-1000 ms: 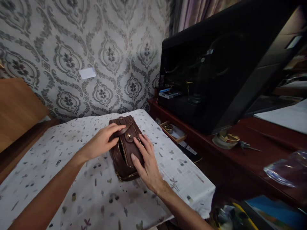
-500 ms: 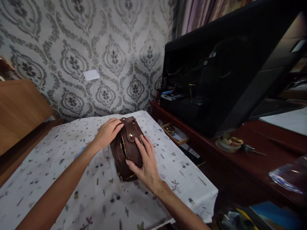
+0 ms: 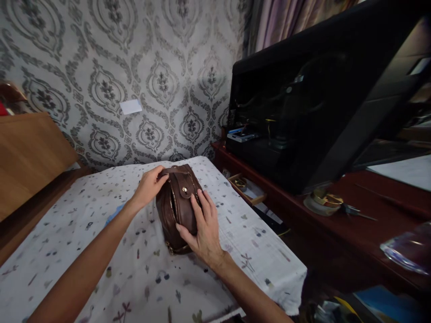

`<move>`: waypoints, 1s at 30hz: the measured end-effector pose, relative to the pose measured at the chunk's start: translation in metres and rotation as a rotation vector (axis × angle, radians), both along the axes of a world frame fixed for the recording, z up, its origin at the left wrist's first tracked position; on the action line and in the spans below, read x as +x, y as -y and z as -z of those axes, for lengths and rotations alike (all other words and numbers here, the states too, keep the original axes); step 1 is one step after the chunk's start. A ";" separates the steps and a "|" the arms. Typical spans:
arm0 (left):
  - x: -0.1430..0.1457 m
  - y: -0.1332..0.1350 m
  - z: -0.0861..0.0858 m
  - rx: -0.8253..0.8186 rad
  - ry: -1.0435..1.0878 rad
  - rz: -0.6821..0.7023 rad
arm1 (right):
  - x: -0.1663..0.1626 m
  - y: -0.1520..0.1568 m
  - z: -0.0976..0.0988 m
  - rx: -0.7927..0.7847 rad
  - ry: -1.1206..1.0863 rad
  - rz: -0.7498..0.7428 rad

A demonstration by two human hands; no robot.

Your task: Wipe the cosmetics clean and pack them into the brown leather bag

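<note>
A brown leather handbag [image 3: 185,215] sits on the patterned white cloth, with gold zippers running along it and a snap tab [image 3: 185,190] on top. One zipper gap shows a dark slit. At the far left end of the bag, my left hand [image 3: 150,185] pinches the bag's thin handle strap [image 3: 175,170] between thumb and fingers. My right hand [image 3: 205,229] grips the near right part of the bag, thumb on its top by the zipper and fingers over the right side. What is inside the bag is hidden.
The cloth-covered table [image 3: 134,278] ends at the right near a dark red desk [image 3: 357,206]. On it are a large black screen [image 3: 303,112], a tape roll [image 3: 323,201] and a clear plastic item [image 3: 404,251]. An open drawer [image 3: 247,190] juts out. A wooden board [image 3: 33,157] stands left.
My left hand has shifted slightly left and lifted the handle strap away from the bag's top. My right hand stays on the bag. The view has shifted a little.
</note>
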State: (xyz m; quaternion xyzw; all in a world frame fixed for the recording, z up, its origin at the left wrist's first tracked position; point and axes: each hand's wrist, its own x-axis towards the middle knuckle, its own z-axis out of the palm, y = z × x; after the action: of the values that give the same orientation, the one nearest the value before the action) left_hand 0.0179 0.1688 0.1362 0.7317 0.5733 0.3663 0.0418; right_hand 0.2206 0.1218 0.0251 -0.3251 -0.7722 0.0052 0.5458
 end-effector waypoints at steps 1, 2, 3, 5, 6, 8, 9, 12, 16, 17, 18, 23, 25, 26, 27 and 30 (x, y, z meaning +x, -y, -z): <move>0.000 0.000 0.001 0.004 0.020 -0.011 | 0.000 0.000 0.000 0.000 -0.006 -0.003; 0.000 0.000 0.001 0.009 0.038 -0.017 | 0.000 0.001 0.000 0.000 -0.010 -0.003; 0.002 0.001 0.001 0.016 0.053 -0.019 | -0.001 0.001 0.000 0.001 -0.014 -0.002; 0.006 0.005 0.000 0.032 0.073 -0.013 | -0.001 0.001 0.000 0.004 -0.020 0.003; 0.008 0.009 0.000 0.039 0.077 -0.008 | -0.002 0.001 0.001 0.005 -0.022 0.004; 0.013 0.018 -0.001 0.049 0.079 0.007 | -0.002 0.001 0.001 0.005 -0.023 0.002; 0.015 0.023 -0.002 0.051 0.077 0.016 | -0.002 0.001 0.001 0.002 -0.021 -0.001; 0.019 0.037 -0.005 0.047 0.065 0.045 | -0.002 0.001 0.000 -0.018 -0.025 -0.011; 0.027 0.044 -0.019 -0.050 -0.044 0.051 | -0.001 0.001 -0.001 -0.027 -0.044 -0.026; 0.030 0.043 -0.023 -0.081 -0.091 0.050 | -0.001 0.001 -0.001 -0.024 -0.045 -0.029; 0.035 0.040 -0.027 -0.101 -0.136 0.048 | -0.001 0.001 -0.001 -0.016 -0.046 -0.030; 0.056 0.017 -0.030 -0.084 -0.251 0.056 | -0.002 -0.001 0.000 0.042 -0.056 -0.026; 0.060 0.007 -0.026 -0.088 -0.253 0.068 | -0.001 -0.002 -0.001 0.055 -0.056 -0.031; 0.060 0.003 -0.023 -0.093 -0.247 0.072 | -0.001 -0.002 -0.001 0.056 -0.053 -0.036; 0.059 0.000 -0.020 -0.098 -0.237 0.076 | 0.000 -0.002 -0.002 0.053 -0.048 -0.041; 0.055 -0.004 -0.016 -0.119 -0.205 0.096 | 0.003 -0.002 -0.001 0.034 -0.037 -0.058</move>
State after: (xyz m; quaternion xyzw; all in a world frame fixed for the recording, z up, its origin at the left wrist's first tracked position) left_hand 0.0725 0.1730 0.1519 0.7880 0.5597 0.2527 0.0438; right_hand 0.2237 0.1234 0.0264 -0.2930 -0.7712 0.0138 0.5649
